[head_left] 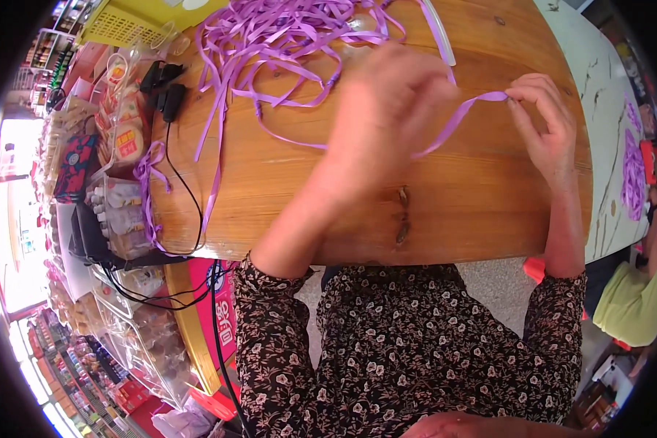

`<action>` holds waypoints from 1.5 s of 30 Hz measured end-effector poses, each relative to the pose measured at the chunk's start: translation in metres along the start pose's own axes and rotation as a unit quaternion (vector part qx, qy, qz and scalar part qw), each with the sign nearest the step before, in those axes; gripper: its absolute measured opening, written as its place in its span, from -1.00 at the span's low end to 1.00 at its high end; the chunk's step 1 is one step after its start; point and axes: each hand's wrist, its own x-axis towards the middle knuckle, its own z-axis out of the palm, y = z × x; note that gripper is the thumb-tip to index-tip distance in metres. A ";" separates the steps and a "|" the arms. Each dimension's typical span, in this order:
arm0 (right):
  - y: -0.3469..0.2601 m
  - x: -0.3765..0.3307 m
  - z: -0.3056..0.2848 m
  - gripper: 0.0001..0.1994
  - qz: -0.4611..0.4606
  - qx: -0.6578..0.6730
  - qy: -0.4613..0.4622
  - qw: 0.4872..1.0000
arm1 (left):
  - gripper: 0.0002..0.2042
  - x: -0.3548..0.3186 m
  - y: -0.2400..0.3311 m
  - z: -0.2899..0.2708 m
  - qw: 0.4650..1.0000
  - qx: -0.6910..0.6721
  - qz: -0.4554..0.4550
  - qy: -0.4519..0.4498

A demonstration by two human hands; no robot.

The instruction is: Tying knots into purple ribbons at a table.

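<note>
A person's right hand (544,120) pinches the end of a purple ribbon strip (456,120) between thumb and fingertips, while the left hand (390,109), blurred and curled, grips the same strip lower down, so that it runs taut between the two above a round wooden table (292,197). Behind the hands, a loose tangle of purple ribbons (285,44) sprawls across the far side of the table, with a yellow plastic basket (135,22) at its upper left edge and a black cable (186,182) trailing off the near left rim.
</note>
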 end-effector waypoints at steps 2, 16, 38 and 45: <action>0.005 -0.001 -0.001 -0.86 0.003 -0.021 0.002 1.000 | -0.97 -0.004 -0.008 -0.026 0.992 -0.014 -0.059 0.110; 0.012 -0.003 0.012 -0.77 -0.045 -0.141 -0.003 0.989 | -0.76 -0.067 -0.067 -0.109 0.880 0.394 -0.265 -0.001; -0.063 -0.004 0.030 -0.72 -0.178 0.011 0.101 0.979 | -0.85 -0.049 0.051 0.036 0.680 -0.598 -0.411 0.106; -0.058 0.003 0.020 -0.76 -0.154 0.026 0.107 0.982 | -0.84 -0.041 0.057 0.032 0.781 -0.490 -0.379 0.084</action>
